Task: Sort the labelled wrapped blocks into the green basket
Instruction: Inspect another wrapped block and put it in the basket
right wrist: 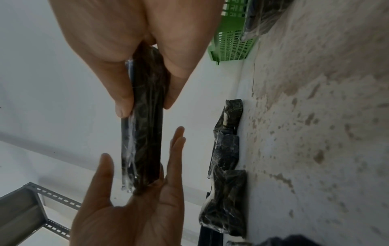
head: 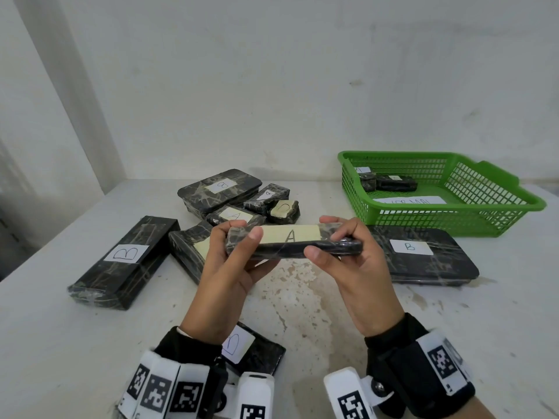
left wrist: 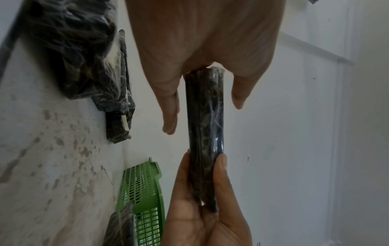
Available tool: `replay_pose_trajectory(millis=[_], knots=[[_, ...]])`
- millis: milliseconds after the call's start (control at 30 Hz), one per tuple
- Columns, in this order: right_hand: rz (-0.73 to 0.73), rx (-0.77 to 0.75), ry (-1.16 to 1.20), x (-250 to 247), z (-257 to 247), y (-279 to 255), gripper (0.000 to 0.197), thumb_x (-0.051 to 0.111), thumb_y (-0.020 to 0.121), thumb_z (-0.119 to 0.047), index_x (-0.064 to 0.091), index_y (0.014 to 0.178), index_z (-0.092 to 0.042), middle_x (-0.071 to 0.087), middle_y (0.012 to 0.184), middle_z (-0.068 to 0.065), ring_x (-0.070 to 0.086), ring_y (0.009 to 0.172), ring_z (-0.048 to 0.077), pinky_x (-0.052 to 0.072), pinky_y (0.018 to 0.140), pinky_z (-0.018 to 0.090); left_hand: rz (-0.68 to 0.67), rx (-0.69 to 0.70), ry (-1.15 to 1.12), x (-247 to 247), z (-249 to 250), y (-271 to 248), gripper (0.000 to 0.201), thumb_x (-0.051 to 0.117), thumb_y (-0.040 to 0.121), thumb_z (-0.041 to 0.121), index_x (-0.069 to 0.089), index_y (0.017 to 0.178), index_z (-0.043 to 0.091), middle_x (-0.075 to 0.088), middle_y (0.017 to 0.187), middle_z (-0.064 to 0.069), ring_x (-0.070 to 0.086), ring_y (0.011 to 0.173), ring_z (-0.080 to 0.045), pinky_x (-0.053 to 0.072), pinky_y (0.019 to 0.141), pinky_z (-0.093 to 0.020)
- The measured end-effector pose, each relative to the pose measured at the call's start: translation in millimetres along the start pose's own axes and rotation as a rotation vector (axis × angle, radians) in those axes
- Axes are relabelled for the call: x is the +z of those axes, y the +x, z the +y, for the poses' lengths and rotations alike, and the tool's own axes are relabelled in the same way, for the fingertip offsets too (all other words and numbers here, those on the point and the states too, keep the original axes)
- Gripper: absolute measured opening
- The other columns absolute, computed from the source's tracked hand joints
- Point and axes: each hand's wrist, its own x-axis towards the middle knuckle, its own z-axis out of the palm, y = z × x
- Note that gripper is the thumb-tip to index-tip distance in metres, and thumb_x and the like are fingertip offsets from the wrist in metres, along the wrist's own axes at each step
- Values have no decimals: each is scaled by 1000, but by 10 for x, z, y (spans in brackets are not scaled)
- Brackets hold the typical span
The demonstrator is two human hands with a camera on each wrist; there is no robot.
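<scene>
Both hands hold up a black wrapped block labelled A above the table's middle. My right hand pinches its right end between thumb and fingers. My left hand cups the left end in its palm; in both wrist views its thumb and fingers are nearly straight, with small gaps to the block. The green basket stands at the back right and holds two small wrapped blocks and a paper sheet.
Several wrapped blocks lie on the white table: a long B block at left, a large B block at the back, a flat B block before the basket, small ones mid-back, and one near my left wrist.
</scene>
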Motion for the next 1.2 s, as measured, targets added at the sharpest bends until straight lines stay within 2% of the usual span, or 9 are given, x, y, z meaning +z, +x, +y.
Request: replay_pose_trajectory(millis=[67,200,367,467,567,667,800,1000,1200], knots=[[-29,0,28,-22,6,15,41,88,64,-12,53,84,-17,63,115,0,67,100,12,54,82,24,8,-3,9,11,6,1,39,68,86,19,46,117,11,72,96,-7,71,95,-26,60,80,-36],[-103,69,154,-42,-5,54,51,88,59,-47,61,98,-28,64,123,6,62,110,22,55,88,35,66,30,-16,-8,19,20,41,59,81,21,46,118,9,72,92,-7,73,87,-23,61,73,-33],[-147,144,159,-44,-126,72,73,67,68,-74,61,119,-22,68,118,7,66,89,18,56,58,31,92,-26,-95,-44,53,53,46,56,83,30,48,121,6,70,101,-15,73,87,-24,59,68,-28],[-209,181,218,-63,-129,75,58,68,75,-64,69,115,-21,65,125,10,65,69,15,53,48,25,60,-69,-102,-45,45,55,42,55,83,32,52,115,5,74,89,-10,74,80,-22,59,63,-24],[-305,255,518,-49,-147,62,43,75,78,-44,73,104,-11,63,129,17,71,71,20,58,51,24,40,-81,-105,-43,39,56,44,56,81,34,52,114,4,72,86,-11,73,75,-20,58,59,-23],[-277,213,582,-57,-152,76,39,80,75,-36,73,98,-6,66,122,21,73,79,24,61,64,26,64,-50,-54,-31,43,47,62,63,82,40,45,127,2,69,110,-17,74,86,-30,59,66,-27],[-234,141,565,-112,-176,102,38,75,81,-36,73,105,-7,69,116,17,71,96,28,60,78,28,54,45,72,-72,55,37,65,70,81,36,41,137,23,56,134,-3,73,92,-34,59,68,-30],[-237,112,445,-70,-114,62,43,70,83,-22,64,118,2,68,113,23,68,104,34,57,83,28,-242,105,217,-39,78,-30,77,81,66,50,51,135,36,52,143,15,73,88,-31,58,66,-29],[-273,19,331,66,-49,7,37,72,84,-23,68,114,-2,56,123,25,66,104,29,54,86,34,-269,116,260,1,-6,-65,43,71,75,28,70,117,21,66,127,-3,72,94,-32,58,73,-29]])
